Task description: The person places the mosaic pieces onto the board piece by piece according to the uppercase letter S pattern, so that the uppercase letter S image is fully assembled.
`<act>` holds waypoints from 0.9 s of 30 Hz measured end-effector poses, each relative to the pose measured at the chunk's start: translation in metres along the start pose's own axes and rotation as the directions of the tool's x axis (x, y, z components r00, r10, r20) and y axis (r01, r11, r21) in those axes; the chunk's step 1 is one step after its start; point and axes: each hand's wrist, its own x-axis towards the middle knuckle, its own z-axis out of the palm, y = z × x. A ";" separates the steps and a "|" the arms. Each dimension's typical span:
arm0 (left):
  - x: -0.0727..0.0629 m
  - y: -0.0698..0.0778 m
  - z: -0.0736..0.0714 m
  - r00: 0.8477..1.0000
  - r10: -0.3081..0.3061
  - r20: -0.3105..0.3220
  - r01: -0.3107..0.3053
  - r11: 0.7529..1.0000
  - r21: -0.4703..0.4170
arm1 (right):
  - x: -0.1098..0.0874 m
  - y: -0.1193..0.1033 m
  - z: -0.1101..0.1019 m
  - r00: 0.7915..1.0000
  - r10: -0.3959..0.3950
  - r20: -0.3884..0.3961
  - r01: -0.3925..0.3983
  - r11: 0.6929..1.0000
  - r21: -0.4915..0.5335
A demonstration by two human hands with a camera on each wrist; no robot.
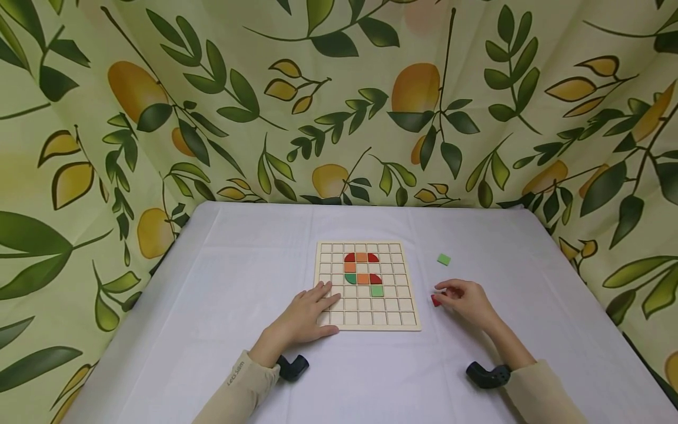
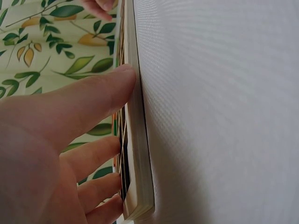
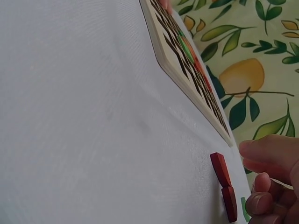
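My left hand [image 1: 304, 315] lies spread on the left front corner of a wooden grid board [image 1: 389, 318], fingers across its squares; in the left wrist view the thumb [image 2: 105, 88] rests along the board's edge. Red, orange and green tiles sit in the grid as a curved figure, with a light green square tile [image 1: 376, 291] at its lower end. Right of the board, my right hand [image 1: 466, 300] hovers with loosely bent fingers close over a red tile [image 1: 435, 300]. The right wrist view shows two red tiles [image 3: 220, 169] lying end to end, with nothing visible between the fingers.
A loose green square tile [image 1: 444, 259] lies beyond my right hand. A white cloth [image 1: 254, 247] covers the table. Behind it hangs a curtain [image 1: 339, 118] patterned with leaves and fruit. Each wrist carries a black camera mount [image 1: 487, 376].
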 end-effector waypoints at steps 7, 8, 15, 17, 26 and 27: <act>0.001 0.000 0.000 1.000 0.001 -0.003 -0.001 1.000 -0.013 | -0.002 0.004 -0.005 1.000 0.002 0.017 -0.002 1.000 -0.015; 0.001 0.000 0.000 1.000 0.001 -0.003 -0.001 1.000 -0.013 | -0.003 0.004 -0.005 1.000 -0.001 0.015 0.001 1.000 -0.015; 0.000 -0.001 0.000 1.000 0.004 -0.005 -0.004 1.000 -0.010 | -0.004 0.008 -0.007 1.000 -0.013 0.005 0.013 1.000 -0.017; 0.000 -0.001 0.000 1.000 0.004 -0.006 -0.004 1.000 -0.010 | -0.004 0.010 -0.008 1.000 -0.011 0.010 0.011 1.000 -0.018; 0.000 0.001 -0.001 1.000 -0.002 0.001 0.002 1.000 -0.013 | -0.003 0.020 -0.011 0.999 -0.021 0.048 0.022 1.000 -0.013; 0.000 0.001 -0.001 1.000 -0.001 0.001 0.002 1.000 -0.016 | -0.003 0.021 -0.011 0.998 -0.021 0.051 0.022 1.000 -0.012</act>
